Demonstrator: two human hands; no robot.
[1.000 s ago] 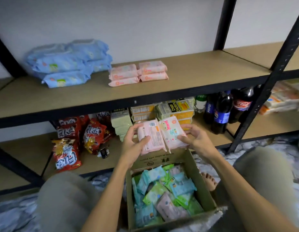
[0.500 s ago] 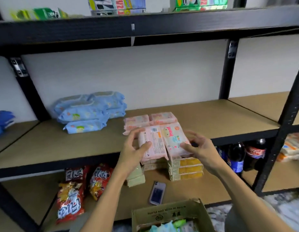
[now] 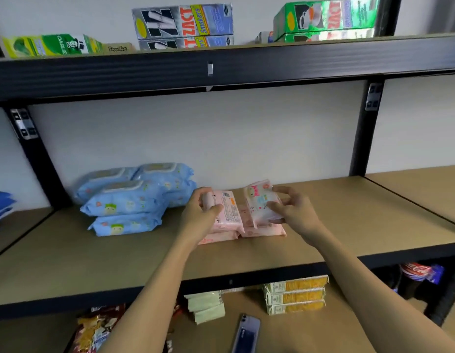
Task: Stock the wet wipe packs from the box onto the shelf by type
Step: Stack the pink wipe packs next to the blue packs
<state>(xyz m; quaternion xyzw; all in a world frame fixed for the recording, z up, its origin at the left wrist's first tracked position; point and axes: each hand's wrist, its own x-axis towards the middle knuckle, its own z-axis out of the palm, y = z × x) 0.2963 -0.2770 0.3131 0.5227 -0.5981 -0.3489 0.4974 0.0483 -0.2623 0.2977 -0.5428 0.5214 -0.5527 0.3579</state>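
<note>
Brown board shelf [image 3: 336, 220], white wall behind; left hand [image 3: 201, 220] grips pink pack [image 3: 227, 212], right hand [image 3: 295, 212] grips printed pack [image 3: 260, 202].

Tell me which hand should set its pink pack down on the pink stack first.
Left, probably. The left hand holds its pack low over the pink stack; the right hand's pack is tilted higher.

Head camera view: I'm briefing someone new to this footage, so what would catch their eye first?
Two hands at the middle shelf: the left hand grips a pink wipe pack, the right hand another pink pack, both above the pink stack. To their left lie stacked blue wipe packs. Bright toothpaste boxes line the shelf above.
</note>
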